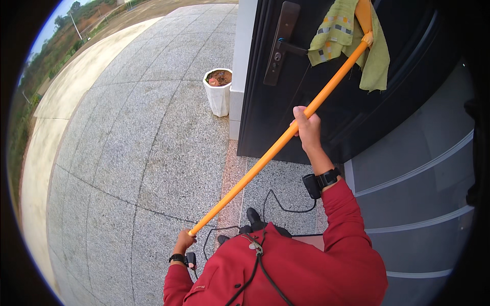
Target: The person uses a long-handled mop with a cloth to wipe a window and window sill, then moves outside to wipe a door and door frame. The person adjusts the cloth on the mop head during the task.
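Observation:
A long orange pole runs slantwise across the view from lower left to upper right. My left hand grips its lower end. Farther up, around the middle of the pole, my right hand is wrapped about it with the thumb along the side. At the top, an orange plastic head carries a draped yellow-green cloth with a checked band. The cloth lies over the dark door, close to the end of the door handle; whether it touches the handle I cannot tell. Part of the head is hidden.
A white planter with soil stands beside the wall corner. Speckled stone paving spreads to the left. Black cables hang from my wrist devices near my shoes. Grey panels with pale strips curve along the right.

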The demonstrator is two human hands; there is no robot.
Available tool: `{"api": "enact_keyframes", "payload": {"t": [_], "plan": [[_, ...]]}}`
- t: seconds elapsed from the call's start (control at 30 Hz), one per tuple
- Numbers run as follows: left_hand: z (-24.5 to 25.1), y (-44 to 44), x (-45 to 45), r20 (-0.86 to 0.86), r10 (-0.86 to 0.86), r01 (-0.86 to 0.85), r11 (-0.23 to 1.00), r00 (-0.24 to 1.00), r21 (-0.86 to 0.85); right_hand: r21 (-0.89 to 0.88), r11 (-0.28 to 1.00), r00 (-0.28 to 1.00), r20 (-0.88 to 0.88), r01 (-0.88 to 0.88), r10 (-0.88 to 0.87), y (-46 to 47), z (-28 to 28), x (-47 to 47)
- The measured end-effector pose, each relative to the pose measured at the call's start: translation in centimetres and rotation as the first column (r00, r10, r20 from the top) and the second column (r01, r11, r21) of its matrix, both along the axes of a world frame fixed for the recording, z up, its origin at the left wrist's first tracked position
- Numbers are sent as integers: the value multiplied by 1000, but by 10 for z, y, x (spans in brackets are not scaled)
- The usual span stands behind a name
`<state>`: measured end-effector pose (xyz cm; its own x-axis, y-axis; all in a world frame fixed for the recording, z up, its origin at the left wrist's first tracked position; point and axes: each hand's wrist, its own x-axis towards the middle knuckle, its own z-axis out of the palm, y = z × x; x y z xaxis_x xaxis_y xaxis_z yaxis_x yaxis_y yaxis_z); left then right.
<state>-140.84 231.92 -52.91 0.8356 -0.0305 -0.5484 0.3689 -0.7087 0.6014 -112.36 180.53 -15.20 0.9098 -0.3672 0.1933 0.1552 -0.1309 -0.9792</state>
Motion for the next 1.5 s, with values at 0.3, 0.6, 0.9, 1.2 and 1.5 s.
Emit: {"api": "enact_keyframes", "payload": {"t": [0.3, 0.6, 0.9, 1.2, 1.5], "plan": [[15, 92, -101, 4, 174, -165, 929, 985, 331, 246, 969, 967, -248, 3, 60, 55, -127, -43], [64, 174, -182, 97, 303, -302, 760, 948, 576, 443, 889, 927, -273, -116, 257, 140, -193, -53], [120, 247, -223, 295, 264, -396, 590, 918, 704, 562, 807, 786, -411, -179, 461, 220, -239, -53], [159, 312, -165, 394, 107, -390, 513, 913, 765, 644, 745, 684, -465, -175, 563, 252, -274, -15], [163, 335, -106, 408, 105, -410, 445, 907, 796, 876, 481, 595, -375, -24, 711, 204, -294, 48]]}}
